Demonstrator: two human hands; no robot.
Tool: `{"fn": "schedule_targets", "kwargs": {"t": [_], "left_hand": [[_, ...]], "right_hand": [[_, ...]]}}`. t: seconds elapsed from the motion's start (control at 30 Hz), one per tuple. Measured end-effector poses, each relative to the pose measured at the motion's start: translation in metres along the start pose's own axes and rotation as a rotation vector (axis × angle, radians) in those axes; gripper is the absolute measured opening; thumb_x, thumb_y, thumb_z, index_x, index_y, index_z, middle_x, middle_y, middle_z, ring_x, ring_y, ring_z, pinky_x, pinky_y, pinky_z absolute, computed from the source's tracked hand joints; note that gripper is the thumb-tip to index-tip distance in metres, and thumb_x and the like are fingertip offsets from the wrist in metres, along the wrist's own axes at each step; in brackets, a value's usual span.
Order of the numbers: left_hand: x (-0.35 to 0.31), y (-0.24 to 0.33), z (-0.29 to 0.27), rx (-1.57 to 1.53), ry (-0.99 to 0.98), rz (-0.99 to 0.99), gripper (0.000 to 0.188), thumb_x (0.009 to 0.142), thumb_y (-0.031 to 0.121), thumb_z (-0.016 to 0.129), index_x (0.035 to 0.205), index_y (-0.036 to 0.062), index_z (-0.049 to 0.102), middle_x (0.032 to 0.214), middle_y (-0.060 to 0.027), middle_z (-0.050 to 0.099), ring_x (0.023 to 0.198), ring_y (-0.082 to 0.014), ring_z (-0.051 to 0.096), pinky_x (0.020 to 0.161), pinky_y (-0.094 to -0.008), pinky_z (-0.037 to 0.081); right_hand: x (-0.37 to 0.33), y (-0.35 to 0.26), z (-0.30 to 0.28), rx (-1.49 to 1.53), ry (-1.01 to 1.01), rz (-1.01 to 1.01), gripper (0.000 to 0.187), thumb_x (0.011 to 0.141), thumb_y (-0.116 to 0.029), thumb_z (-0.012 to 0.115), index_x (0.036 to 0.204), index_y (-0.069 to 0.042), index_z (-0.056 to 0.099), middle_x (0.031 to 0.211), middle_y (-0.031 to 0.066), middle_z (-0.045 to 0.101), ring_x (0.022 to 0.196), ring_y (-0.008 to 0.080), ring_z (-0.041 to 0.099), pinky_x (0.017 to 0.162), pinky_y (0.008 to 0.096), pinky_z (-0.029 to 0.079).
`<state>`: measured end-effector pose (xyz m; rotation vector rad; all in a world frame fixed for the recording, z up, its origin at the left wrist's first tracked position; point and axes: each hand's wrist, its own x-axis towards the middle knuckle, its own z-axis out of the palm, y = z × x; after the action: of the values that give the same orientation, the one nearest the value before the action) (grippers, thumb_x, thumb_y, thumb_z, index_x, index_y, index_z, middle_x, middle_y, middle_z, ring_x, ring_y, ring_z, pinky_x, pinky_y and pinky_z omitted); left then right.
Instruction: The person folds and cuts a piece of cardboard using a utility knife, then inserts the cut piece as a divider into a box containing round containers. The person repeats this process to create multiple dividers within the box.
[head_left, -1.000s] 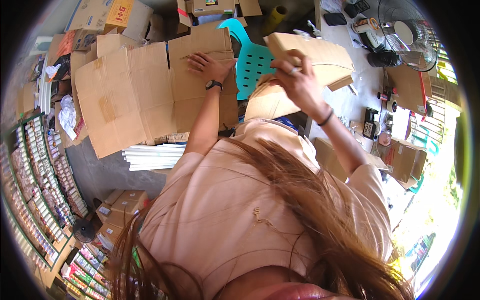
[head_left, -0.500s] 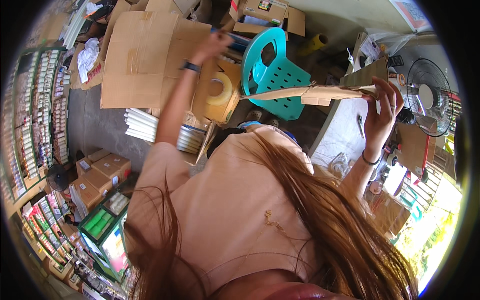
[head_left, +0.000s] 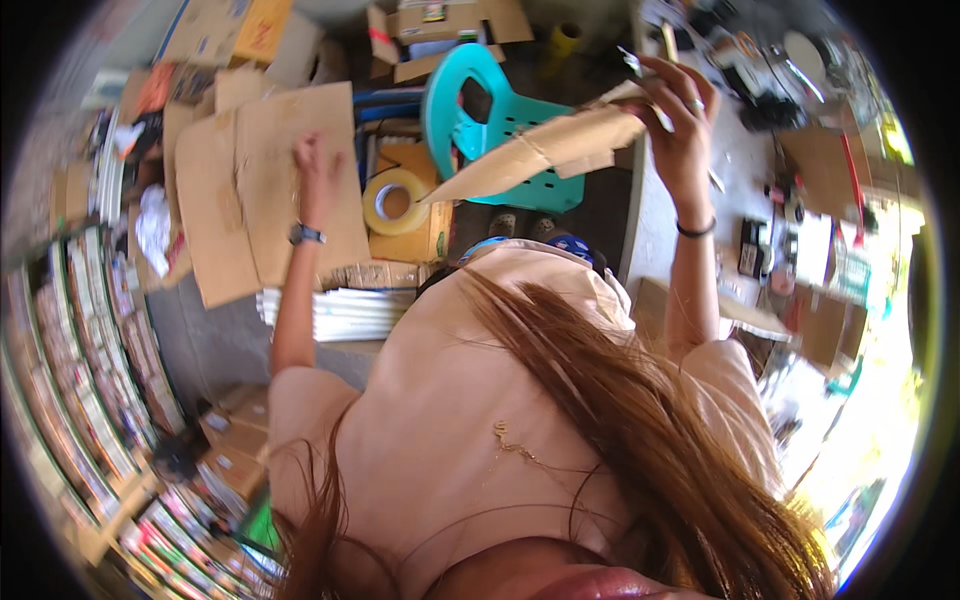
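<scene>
My right hand (head_left: 682, 122) is raised at the upper right, its thumb and fingers pinching one end of a torn cardboard strip (head_left: 540, 150). The strip slopes down to the left, in front of the turquoise plastic chair (head_left: 520, 135). My left hand (head_left: 314, 165) is over a large flattened cardboard sheet (head_left: 270, 185) at the left. Its fingers look curled in, slightly blurred, and I cannot make out whether they hold anything. Between the sheet and the chair, a big roll of clear yellowish tape (head_left: 378, 212) lies on a cardboard box (head_left: 438, 232).
White tubes (head_left: 350, 315) lie below the sheet. An opened carton (head_left: 420, 22) stands behind the chair. To the right is a cluttered table (head_left: 665, 215), its edge close to my right forearm. Packed shelves (head_left: 80, 350) line the left side, near stacked brown cartons (head_left: 235, 460).
My left hand has moved left and down from beside the chair to over the cardboard sheet. The right hand still holds the strip, now tilted more steeply. The whole view has shifted.
</scene>
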<state>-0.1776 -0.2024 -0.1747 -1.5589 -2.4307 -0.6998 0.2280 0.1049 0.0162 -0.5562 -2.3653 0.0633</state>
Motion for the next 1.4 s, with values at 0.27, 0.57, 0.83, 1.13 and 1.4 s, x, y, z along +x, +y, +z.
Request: {"fn": "schedule_targets", "kwargs": {"t": [0.27, 0.57, 0.83, 1.13, 1.4], "left_hand": [[0.029, 0.188, 0.053, -1.22, -0.105, -0.132, 0.062, 0.093, 0.041, 0.066, 0.127, -0.0087, 0.054, 0.124, -0.0128, 0.062, 0.112, -0.0174, 0.057, 0.098, -0.0316, 0.044], [0.109, 0.272, 0.014, -1.288, 0.018, -0.084, 0.026, 0.095, 0.018, 0.071, 0.106, -0.0044, 0.063, 0.106, -0.0081, 0.07, 0.093, -0.0122, 0.061, 0.087, -0.027, 0.048], [0.156, 0.331, 0.047, -1.316, -0.029, -0.079, 0.031, 0.092, 0.026, 0.074, 0.104, -0.0014, 0.066, 0.101, -0.004, 0.069, 0.09, -0.0114, 0.059, 0.084, -0.0272, 0.046], [0.19, 0.411, 0.072, -1.146, -0.007, -0.064, 0.032, 0.093, 0.029, 0.073, 0.096, -0.0019, 0.067, 0.098, -0.0043, 0.069, 0.085, -0.0105, 0.058, 0.078, -0.0272, 0.049], [0.198, 0.478, 0.092, -1.176, 0.044, 0.055, 0.038, 0.093, 0.033, 0.073, 0.089, -0.0039, 0.064, 0.093, -0.0049, 0.069, 0.079, -0.0098, 0.056, 0.075, -0.0271, 0.048]], "right_hand": [[-0.012, 0.016, -0.025, -0.003, 0.363, 0.262, 0.021, 0.084, -0.021, 0.077, 0.088, -0.004, 0.065, 0.111, 0.0011, 0.071, 0.112, 0.0249, 0.051, 0.096, 0.0364, 0.037], [-0.089, 0.077, -0.064, 0.697, 0.407, 0.575, 0.078, 0.087, -0.029, 0.077, 0.151, -0.009, 0.036, 0.154, 0.0112, 0.037, 0.141, 0.0287, 0.038, 0.113, 0.0429, 0.037], [-0.198, 0.117, -0.075, 0.545, 0.292, 0.944, 0.145, 0.057, -0.066, 0.087, 0.157, -0.003, 0.003, 0.149, 0.0344, 0.033, 0.147, 0.0436, 0.024, 0.119, 0.0524, 0.021], [-0.233, 0.145, -0.115, 0.052, 0.558, 0.984, 0.058, 0.074, -0.035, 0.086, 0.115, -0.002, 0.062, 0.095, 0.0125, 0.062, 0.093, 0.0266, 0.054, 0.088, 0.0378, 0.046], [-0.246, 0.175, -0.123, 0.324, 0.737, 0.998, 0.024, 0.094, -0.004, 0.064, 0.118, 0.001, 0.062, 0.105, 0.0053, 0.07, 0.098, 0.0094, 0.063, 0.085, 0.0264, 0.051]]}}
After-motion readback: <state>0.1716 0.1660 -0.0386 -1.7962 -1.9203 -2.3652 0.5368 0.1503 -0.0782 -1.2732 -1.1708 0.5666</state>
